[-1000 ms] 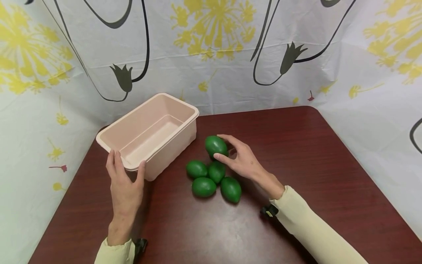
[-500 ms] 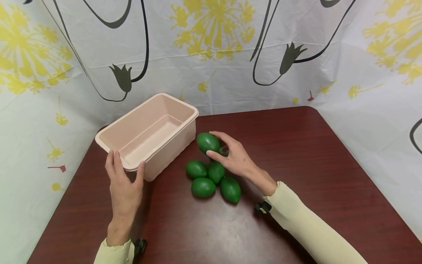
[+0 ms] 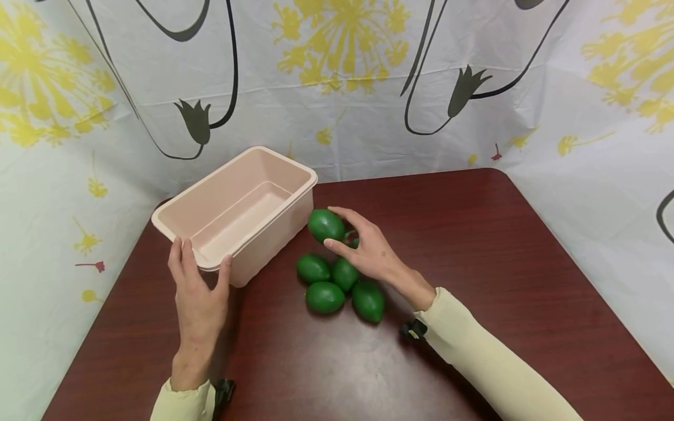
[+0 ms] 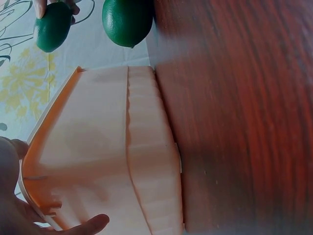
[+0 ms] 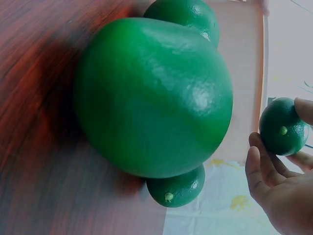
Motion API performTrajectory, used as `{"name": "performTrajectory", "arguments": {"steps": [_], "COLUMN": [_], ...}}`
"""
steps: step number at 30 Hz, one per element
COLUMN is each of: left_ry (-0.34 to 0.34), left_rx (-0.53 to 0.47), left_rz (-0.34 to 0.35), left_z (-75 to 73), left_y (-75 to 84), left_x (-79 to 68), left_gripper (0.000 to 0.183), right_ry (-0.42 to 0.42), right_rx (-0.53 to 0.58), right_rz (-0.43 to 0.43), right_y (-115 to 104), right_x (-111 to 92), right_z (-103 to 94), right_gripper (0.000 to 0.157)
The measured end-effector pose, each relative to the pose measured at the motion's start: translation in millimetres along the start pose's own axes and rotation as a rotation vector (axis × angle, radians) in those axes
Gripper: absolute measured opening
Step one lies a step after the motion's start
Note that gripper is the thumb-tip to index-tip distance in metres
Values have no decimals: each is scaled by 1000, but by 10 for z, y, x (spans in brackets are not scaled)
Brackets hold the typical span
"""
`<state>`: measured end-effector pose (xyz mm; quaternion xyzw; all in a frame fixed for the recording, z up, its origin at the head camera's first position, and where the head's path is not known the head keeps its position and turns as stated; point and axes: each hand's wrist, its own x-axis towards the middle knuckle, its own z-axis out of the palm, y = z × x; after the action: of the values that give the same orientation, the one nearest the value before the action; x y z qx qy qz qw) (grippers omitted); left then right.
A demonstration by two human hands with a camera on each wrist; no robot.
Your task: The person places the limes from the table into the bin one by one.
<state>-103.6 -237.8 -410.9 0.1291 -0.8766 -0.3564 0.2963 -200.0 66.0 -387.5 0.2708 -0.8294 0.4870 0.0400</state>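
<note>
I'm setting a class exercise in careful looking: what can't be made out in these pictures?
Head: most of a green shape, hidden by the right hand and its held fruit.
Left wrist: the inside of the tub, hidden by its outer wall; the larger fruit, cut off by the top edge; the left hand, cut off by the left edge.
Right wrist: upper fruit and lower fruit, partly hidden by nearest fruit.

In the head view, the right hand point(image 3: 372, 252) and held fruit point(image 3: 325, 225) mostly hide a green fruit point(image 3: 355, 242); the left sleeve point(image 3: 183, 404) is cut off at 7 o'clock. In the left wrist view, the bin point(image 4: 93, 122) is cropped at 6 o'clock, the left hand point(image 4: 11, 205) at 8. In the right wrist view, a near fruit point(image 5: 154, 103) partly covers 2 others.
</note>
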Motion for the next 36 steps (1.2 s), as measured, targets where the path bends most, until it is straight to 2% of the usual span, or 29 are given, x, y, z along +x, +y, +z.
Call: {"name": "performTrajectory", "arguments": {"steps": [16, 26, 36], "left_ry": [-2, -12, -11], "left_rx": [8, 32, 76], "left_rz": [-7, -21, -28], "left_z": [-28, -22, -11], "left_y": [14, 20, 30], "left_x": [-7, -21, -31], "left_gripper": [83, 83, 83], "right_ry": [24, 47, 62], "right_rx": [76, 95, 113], "right_rz": [9, 66, 41], "right_y": [-56, -131, -180], "right_x": [79, 132, 199], "right_z": [70, 102, 154], "right_gripper": [62, 58, 58]}}
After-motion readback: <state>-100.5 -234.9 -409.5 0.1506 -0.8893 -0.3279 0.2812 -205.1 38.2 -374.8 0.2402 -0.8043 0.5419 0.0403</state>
